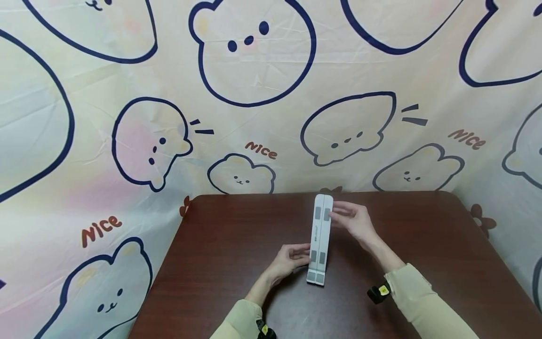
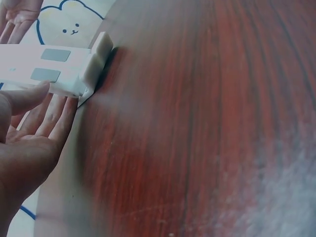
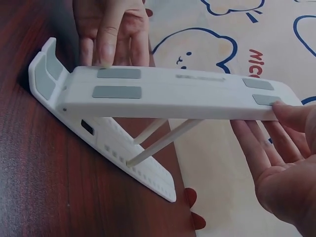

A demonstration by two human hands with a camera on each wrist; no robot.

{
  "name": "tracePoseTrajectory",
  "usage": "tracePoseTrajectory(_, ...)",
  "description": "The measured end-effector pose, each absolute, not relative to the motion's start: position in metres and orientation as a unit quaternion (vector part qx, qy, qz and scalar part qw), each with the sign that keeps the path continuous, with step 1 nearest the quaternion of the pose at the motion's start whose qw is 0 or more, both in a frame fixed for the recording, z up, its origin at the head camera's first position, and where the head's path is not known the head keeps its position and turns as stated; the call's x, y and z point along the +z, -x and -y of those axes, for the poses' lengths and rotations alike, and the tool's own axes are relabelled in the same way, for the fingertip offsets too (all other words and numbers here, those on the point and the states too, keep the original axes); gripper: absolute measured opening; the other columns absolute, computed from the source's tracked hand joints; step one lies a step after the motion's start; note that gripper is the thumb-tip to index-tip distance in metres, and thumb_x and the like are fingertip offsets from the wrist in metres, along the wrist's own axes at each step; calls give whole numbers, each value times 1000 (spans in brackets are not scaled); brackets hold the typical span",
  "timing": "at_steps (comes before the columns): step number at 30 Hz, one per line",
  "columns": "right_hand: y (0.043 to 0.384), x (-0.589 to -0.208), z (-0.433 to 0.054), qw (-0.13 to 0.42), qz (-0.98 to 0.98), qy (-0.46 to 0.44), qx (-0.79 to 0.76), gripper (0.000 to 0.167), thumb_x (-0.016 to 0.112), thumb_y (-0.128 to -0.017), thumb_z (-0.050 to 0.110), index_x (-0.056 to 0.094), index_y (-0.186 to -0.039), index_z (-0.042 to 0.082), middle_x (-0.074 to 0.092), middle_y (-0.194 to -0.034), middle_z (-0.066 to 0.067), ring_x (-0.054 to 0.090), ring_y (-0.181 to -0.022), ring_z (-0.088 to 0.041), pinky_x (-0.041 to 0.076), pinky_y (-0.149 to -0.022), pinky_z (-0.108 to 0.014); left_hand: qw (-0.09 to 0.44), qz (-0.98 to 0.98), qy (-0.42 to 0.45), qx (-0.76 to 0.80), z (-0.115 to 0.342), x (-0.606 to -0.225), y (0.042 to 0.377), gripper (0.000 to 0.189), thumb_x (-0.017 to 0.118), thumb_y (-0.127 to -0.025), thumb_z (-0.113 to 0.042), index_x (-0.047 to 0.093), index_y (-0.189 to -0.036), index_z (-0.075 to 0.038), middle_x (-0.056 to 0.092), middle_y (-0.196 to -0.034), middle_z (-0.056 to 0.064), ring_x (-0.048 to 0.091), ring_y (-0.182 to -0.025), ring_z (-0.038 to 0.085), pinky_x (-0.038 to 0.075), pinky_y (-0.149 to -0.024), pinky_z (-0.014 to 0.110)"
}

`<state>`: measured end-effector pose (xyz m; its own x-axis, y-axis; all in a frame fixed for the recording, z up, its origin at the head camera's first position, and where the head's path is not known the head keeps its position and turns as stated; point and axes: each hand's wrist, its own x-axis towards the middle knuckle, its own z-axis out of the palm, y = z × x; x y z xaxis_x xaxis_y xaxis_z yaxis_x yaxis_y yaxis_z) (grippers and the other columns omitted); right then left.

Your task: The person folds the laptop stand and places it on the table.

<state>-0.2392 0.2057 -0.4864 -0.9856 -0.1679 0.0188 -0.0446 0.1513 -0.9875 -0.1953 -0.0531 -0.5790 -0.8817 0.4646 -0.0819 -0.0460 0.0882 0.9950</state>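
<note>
"Reading that lettering (image 3: 200, 77)?"

"Too blurred; the left wrist view crops the white, grey-padded stand (image 3: 168, 95). It's unfolded over the table (image 1: 237, 226), left hand (image 1: 286, 262) and right hand (image 1: 354, 222) pinching its edges."

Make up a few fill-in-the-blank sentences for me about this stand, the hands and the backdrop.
The pads on the white laptop stand are coloured ____.
The stand's lipped end is nearer the ____ hand.
The brown lettering on the backdrop reads ____.

Missing words: grey; left; Nice.
</note>
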Motion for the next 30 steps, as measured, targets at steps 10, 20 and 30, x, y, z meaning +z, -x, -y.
tracePoseTrajectory(10,233,-485,-196,24,-733,43,-678,47,71,-105,1,60,-149,-12,65,-142,-41,78,-95,2,69,-88,-32,186,-712,-143,662,57,-582,198,48,65,-103,11,54,-150,18,65,-141,41,70,-128,52,57,-95,16)
tracePoseTrajectory(20,222,-482,-184,-5,-734,9,-680,44,74,-103,1,65,-145,-9,70,-138,-36,78,-95,1,68,-90,-33,165,-713,-140,667,61,-582,205,47,64,-103,12,55,-149,18,65,-141,42,66,-134,51,57,-95,15)
tracePoseTrajectory(30,222,-488,-178,-39,-682,-38,-729,43,70,-101,-8,63,-143,-16,71,-134,-38,78,-87,3,69,-88,-36,136,-723,-123,666,59,-582,207,45,66,-102,11,61,-147,13,67,-142,37,69,-132,44,54,-91,11)
